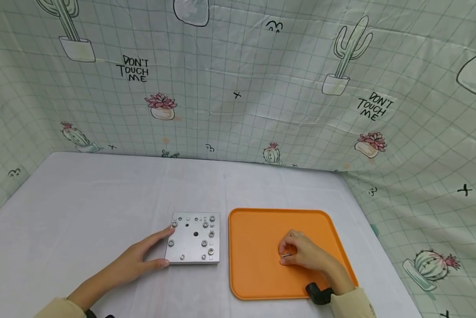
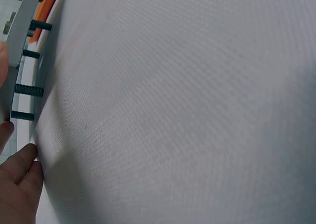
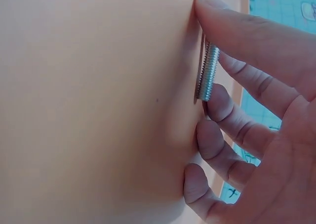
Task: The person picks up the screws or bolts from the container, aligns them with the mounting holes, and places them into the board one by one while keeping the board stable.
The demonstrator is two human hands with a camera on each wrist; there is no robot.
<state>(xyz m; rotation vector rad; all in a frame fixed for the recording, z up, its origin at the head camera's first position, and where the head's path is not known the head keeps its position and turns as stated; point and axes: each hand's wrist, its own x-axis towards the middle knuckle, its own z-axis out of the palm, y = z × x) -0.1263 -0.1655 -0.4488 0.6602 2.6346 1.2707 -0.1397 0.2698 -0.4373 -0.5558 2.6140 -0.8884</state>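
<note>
A silver metal plate (image 1: 188, 238) with several socket-head screws and open holes sits on the white cloth. My left hand (image 1: 140, 260) touches its left side, index finger near the upper corner and thumb at the lower one, fingers fairly straight. Dark threaded screw ends (image 2: 29, 90) stick out below the plate in the left wrist view. Over the orange tray (image 1: 257, 274), my right hand (image 1: 303, 251) pinches a silver screw (image 3: 209, 70) between thumb and fingers, close to the tray surface. The thumb hides one end of the screw.
White cloth (image 1: 90, 198) covers the table, left of the plate and behind the tray. A patterned curtain (image 1: 230, 119) hangs at the back and both sides. A black wrist device (image 1: 319, 293) on the right arm overlaps the tray's front edge.
</note>
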